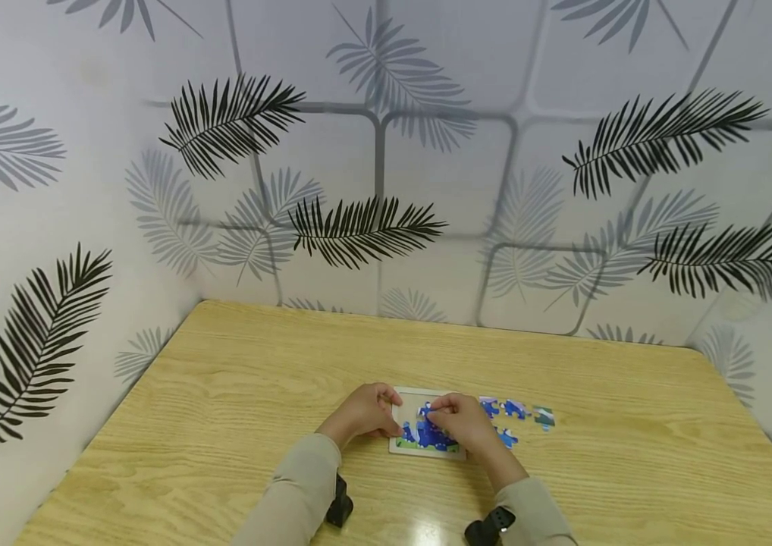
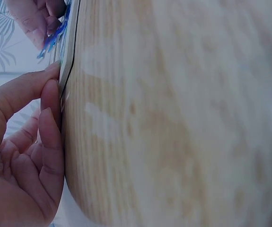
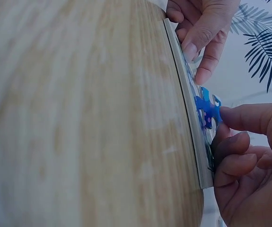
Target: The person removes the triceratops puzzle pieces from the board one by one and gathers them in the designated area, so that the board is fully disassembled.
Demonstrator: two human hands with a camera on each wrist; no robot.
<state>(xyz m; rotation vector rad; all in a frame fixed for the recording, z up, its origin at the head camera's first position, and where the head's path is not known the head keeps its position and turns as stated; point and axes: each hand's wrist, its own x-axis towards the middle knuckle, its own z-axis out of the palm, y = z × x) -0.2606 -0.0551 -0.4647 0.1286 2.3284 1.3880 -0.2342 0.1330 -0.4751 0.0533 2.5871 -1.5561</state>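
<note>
A jigsaw tray (image 1: pixel 420 453) with a pale raised rim lies flat on the table, its lower part filled with joined blue and green pieces. My left hand (image 1: pixel 371 409) holds the tray's left edge, with thumb and fingers against the rim. Over the tray, my right hand (image 1: pixel 462 419) pinches a blue puzzle piece (image 3: pixel 208 109) between thumb and finger. That piece stands tilted above the tray in the right wrist view; whether it touches the pieces below I cannot tell. Part of the filled picture is hidden behind my right hand.
Several loose pieces lie right of the tray, among them a blue piece (image 1: pixel 514 409), a green-grey piece (image 1: pixel 544 418) and another blue piece (image 1: pixel 507 437) near my right wrist. The wooden table (image 1: pixel 277 364) ends at a leaf-patterned wall (image 1: pixel 427 273).
</note>
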